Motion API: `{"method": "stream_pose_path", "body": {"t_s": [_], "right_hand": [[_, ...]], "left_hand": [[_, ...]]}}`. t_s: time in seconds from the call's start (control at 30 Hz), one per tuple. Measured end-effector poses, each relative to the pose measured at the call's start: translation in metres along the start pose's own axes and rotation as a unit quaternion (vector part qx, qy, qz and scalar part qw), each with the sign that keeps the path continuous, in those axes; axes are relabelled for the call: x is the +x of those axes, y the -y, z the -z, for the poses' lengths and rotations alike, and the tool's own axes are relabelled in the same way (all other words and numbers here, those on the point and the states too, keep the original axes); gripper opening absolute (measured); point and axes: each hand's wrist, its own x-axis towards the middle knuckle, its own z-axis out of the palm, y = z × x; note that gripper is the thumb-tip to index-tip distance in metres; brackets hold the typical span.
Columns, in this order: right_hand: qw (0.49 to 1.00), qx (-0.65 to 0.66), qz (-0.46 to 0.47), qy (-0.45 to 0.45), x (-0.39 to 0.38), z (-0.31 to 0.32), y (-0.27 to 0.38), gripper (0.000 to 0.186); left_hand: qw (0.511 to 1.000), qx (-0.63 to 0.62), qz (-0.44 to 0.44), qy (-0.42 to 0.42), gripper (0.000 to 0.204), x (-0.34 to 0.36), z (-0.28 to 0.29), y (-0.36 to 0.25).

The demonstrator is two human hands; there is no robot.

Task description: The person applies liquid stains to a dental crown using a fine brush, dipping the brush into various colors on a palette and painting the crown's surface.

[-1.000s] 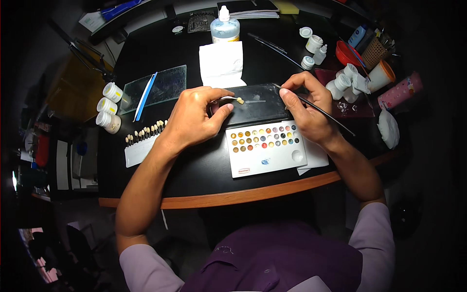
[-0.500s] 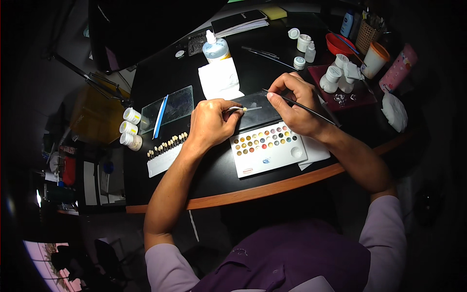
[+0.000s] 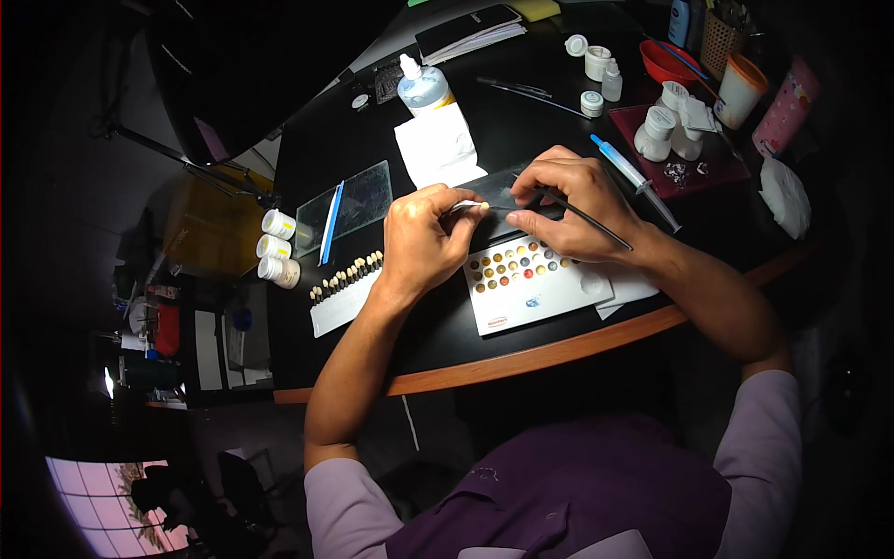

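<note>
My left hand (image 3: 424, 233) is closed in a pinch on a pale, thin holder whose end carries a small cream-coloured tooth crown (image 3: 485, 206). Facing it from the right, my right hand (image 3: 585, 207) grips a slim black-handled brush (image 3: 599, 229) like a pen; its tip is too fine to make out. Both hands hover over a dark slab (image 3: 503, 191). Just below them lies a white palette (image 3: 549, 306) with rows of coloured wells, partly covered by my right hand. Left of the palette is a tooth shade guide (image 3: 346, 300) with a row of tooth tabs.
A folded white tissue (image 3: 436, 149) leans by a clear bottle (image 3: 426, 88). A glass plate (image 3: 358, 205) and white jars (image 3: 277, 247) sit left. At right are a blue syringe (image 3: 638, 182), a dark red tray (image 3: 712, 177) with bottles, a red bowl (image 3: 666, 63) and a cup (image 3: 742, 93).
The view has shifted, so the desk appears further right. My right hand's fingers have moved closer to the tooth crown, and the blue syringe behind that hand has come into sight.
</note>
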Motion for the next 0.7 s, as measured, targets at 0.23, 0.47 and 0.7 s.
{"method": "stream_pose_path", "body": {"t_s": [0.23,0.47,0.7], "right_hand": [[0.999,0.012,0.016,-0.039,-0.002,-0.007,0.005,0.006],[0.994,0.043,-0.095,-0.041,-0.002,0.0,0.012,0.005],[0.988,0.094,-0.125,-0.007,0.002,0.005,0.006,0.007]], "left_hand": [[0.999,-0.03,0.021,-0.012,0.009,-0.004,0.001,-0.004],[0.999,-0.031,0.04,-0.002,0.022,-0.005,0.013,-0.012],[0.997,-0.046,0.051,0.027,0.03,-0.007,0.016,0.0]]}}
